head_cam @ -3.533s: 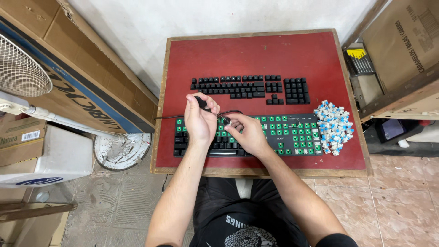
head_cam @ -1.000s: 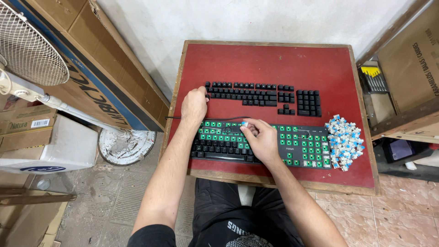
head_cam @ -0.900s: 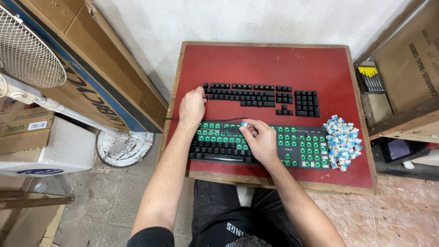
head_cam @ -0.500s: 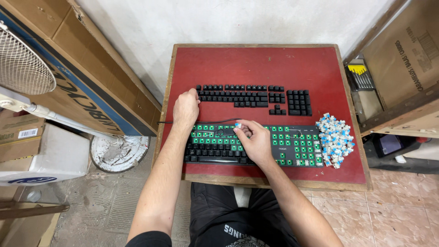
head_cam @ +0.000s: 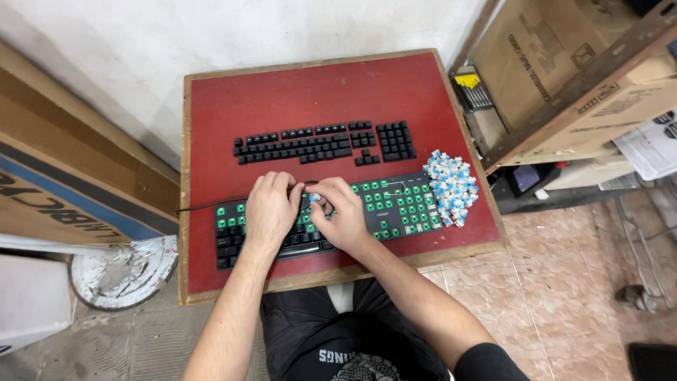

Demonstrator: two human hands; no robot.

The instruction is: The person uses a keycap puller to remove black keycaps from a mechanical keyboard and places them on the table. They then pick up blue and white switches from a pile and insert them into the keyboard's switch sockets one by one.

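Small blue-and-white key switch [head_cam: 314,198] sits pinched in the right hand [head_cam: 343,215] grip over the black green-socketed keyboard [head_cam: 395,208] running nine-to-three across the red table [head_cam: 296,92], left hand [head_cam: 270,208] touching at nine o'clock.

A long flat brown cardboard carton [head_cam: 77,169] with a blue stripe and dark lettering leans along the left wall. At the far right, big brown cardboard boxes [head_cam: 557,49] printed in black sit on a wooden shelf. A white printed sheet [head_cam: 652,144] lies at the right edge, beside them.
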